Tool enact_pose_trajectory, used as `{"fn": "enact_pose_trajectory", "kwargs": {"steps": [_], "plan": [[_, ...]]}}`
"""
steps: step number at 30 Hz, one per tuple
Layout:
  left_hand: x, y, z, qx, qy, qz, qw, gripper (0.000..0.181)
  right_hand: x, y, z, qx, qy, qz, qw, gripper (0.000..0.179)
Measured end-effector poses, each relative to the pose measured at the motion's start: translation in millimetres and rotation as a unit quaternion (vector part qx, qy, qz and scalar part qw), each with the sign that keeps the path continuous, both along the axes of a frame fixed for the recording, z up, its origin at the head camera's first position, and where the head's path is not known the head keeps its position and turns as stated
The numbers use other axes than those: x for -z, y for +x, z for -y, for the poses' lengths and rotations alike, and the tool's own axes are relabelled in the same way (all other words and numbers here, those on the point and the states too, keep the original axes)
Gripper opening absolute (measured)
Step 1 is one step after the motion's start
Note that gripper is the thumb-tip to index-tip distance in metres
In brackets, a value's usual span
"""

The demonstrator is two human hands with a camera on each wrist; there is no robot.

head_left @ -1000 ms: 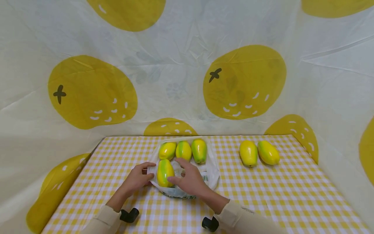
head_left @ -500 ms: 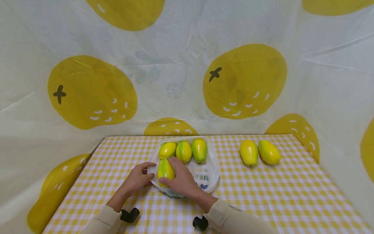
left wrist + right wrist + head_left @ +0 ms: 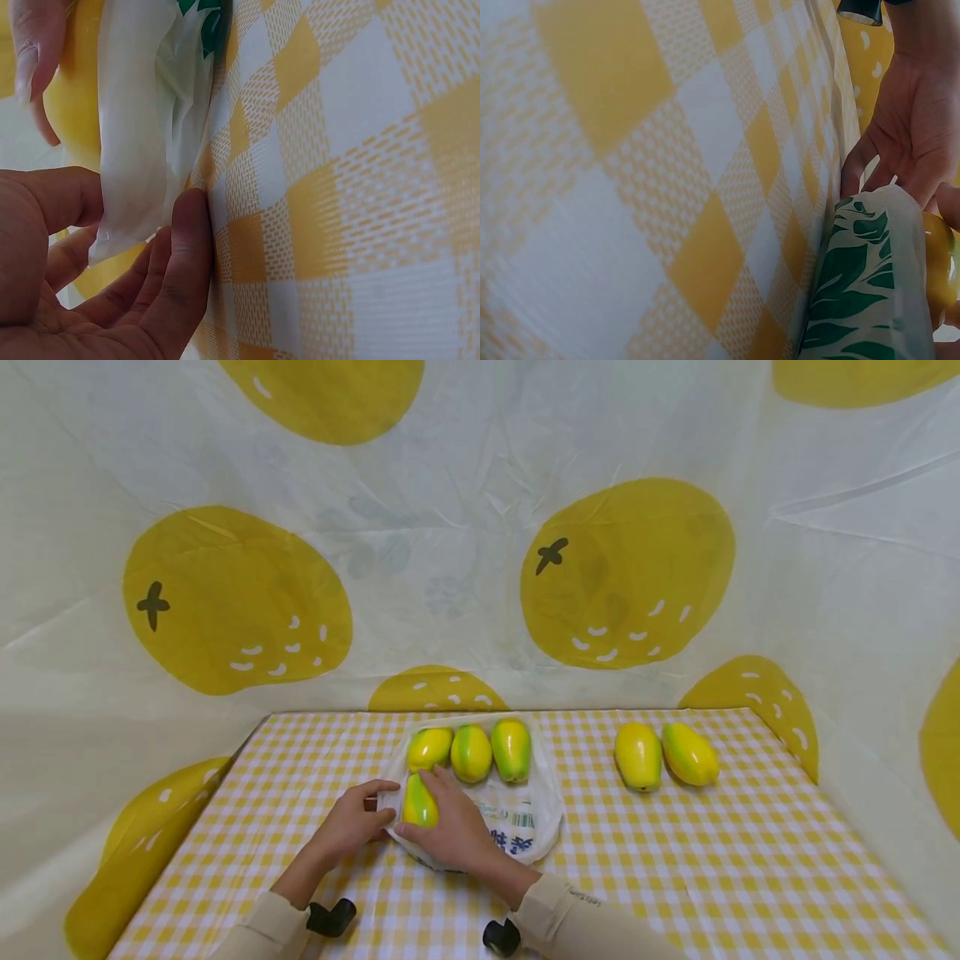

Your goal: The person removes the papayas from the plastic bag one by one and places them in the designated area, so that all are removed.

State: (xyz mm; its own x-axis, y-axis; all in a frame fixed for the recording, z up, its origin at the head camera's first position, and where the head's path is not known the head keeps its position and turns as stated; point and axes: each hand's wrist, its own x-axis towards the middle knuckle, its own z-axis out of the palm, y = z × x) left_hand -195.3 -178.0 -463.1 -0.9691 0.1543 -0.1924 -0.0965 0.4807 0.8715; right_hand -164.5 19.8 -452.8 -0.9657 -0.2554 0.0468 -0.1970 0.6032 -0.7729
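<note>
A white plastic bag (image 3: 546,814) with a green leaf print (image 3: 851,289) on its outside lies spread open on the table. At its left rim my left hand (image 3: 351,817) holds the edge, thumb on the inner side and fingers outside in the left wrist view. My right hand (image 3: 450,822) grips a glossy yellow-green papaya (image 3: 418,802) at the bag's front left, its fingers covering the fruit's right side. Behind it, also in the bag, sit a tilted papaya (image 3: 430,749), an upright papaya (image 3: 471,753) and another papaya (image 3: 512,750) on the right.
Two more papayas, a left papaya (image 3: 638,756) and a right papaya (image 3: 690,753), lie side by side on the checked tablecloth (image 3: 720,860) to the right of the bag. A fruit-print curtain (image 3: 442,593) hangs behind the table and at both sides.
My right hand has moved left and closed further over the front papaya, uncovering the bag's printed bottom. My left hand stays at the rim. The other papayas have not moved.
</note>
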Motion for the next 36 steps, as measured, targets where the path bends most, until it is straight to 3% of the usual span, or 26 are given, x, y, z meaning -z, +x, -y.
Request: {"fn": "enact_pose_trajectory", "kwargs": {"steps": [22,36], "plan": [[-0.7,1.2,-0.4,0.013,0.02,-0.002,0.9997,0.043,6.4,0.4,4.1,0.006,0.054,-0.036,0.9979,0.071],[-1.3,1.8,0.0,0.018,0.021,-0.008,0.9996,0.043,-2.9,6.0,-2.6,0.007,0.052,-0.062,0.9967,0.07]]}}
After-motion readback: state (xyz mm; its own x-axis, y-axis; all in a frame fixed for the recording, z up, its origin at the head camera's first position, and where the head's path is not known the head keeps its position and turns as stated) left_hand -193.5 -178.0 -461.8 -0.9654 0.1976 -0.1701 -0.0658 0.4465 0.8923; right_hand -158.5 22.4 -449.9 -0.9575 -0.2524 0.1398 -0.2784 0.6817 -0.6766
